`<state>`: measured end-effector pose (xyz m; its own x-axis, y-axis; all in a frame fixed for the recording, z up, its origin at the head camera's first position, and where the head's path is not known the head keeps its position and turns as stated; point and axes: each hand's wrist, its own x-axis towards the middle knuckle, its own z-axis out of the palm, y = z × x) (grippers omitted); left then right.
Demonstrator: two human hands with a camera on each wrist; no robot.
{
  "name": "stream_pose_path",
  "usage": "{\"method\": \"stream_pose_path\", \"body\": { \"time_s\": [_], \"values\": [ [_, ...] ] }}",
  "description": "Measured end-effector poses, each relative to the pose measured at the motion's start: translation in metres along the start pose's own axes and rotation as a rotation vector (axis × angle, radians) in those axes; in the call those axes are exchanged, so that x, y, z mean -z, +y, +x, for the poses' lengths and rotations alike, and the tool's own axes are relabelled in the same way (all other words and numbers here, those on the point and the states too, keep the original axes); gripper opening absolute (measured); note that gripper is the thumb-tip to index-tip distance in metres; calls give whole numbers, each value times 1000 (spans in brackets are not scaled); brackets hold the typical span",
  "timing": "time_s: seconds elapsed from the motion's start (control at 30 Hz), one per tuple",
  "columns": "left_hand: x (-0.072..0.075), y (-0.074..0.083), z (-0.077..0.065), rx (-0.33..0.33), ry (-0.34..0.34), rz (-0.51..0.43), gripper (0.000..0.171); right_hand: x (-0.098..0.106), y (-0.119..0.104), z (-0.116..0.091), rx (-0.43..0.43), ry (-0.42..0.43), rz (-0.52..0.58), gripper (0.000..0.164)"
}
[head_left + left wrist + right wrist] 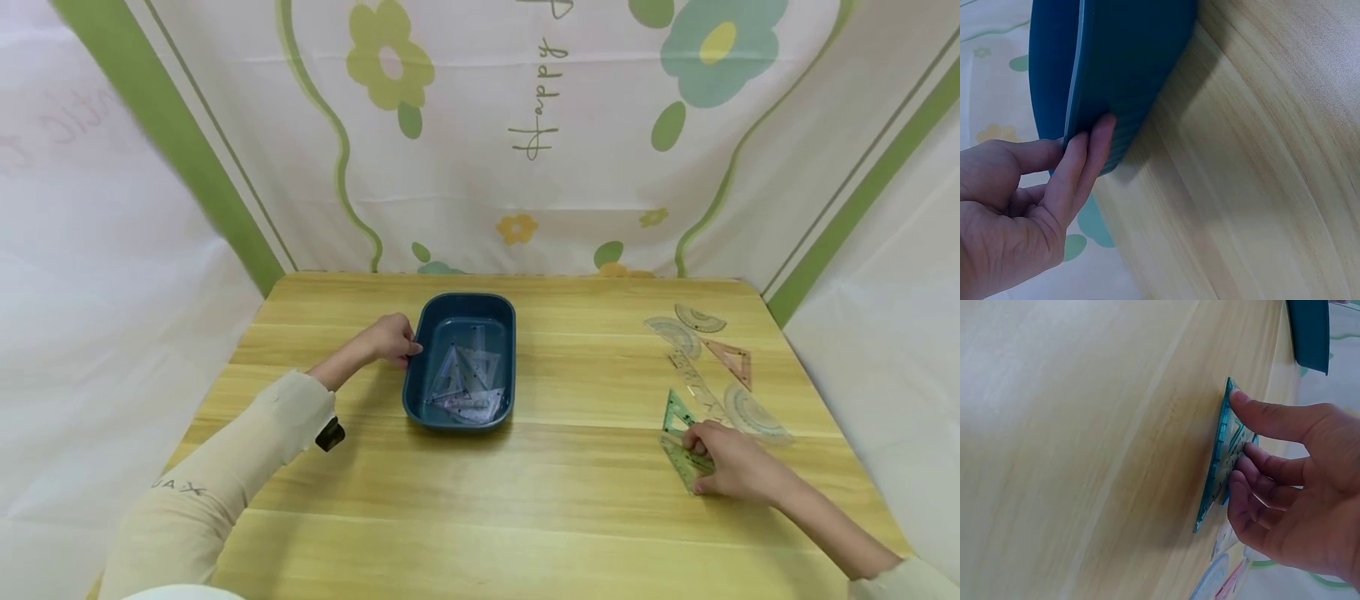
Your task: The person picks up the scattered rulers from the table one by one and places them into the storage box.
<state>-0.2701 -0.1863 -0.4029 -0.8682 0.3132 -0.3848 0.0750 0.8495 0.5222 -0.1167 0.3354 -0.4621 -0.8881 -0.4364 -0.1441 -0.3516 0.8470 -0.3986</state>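
"Where is the green set square (pixel 678 461)?"

"Over the right part of the tabletop (pixel 585 500), nearer the right edge than the left. The right hand (pixel 738 467) has it."

"How firm is that grip?"

"Nearly closed: the thumb is at one corner, and the curled fingers are against the face. I can't tell whether the piece touches the wood."

"What lies around it?"

"Just beyond, a clear ruler (pixel 693 383) slants between it and the back right corner. One protractor (pixel 753 412) lies nearer the right edge. An orange set square (pixel 745 365) and two more protractors sit closer to that corner."

"And the other hand?"

"The left hand (pixel 390 337) pinches the left wall of a blue box (pixel 465 305), its grip closed on the rim, with fingers outside."

"Where's the box?"

"Near the back edge, left of its middle. Clear set squares (pixel 448 379) lie overlapping in it."

"Behind everything?"

"A flowered curtain (pixel 465 167) hangs along the back edge."
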Motion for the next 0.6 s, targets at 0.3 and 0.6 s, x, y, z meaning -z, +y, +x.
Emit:
{"method": "stream_pose_path", "body": {
  "time_s": [0.3, 0.6],
  "values": [
    [0, 0, -1, 13, -11, 2, 49, -3, 1, 0, 2, -9, -16, 59],
    [0, -2, 0, -18, -12, 12, 53, -7, -5, 3, -15, 8, -49, 59]
  ]
}}
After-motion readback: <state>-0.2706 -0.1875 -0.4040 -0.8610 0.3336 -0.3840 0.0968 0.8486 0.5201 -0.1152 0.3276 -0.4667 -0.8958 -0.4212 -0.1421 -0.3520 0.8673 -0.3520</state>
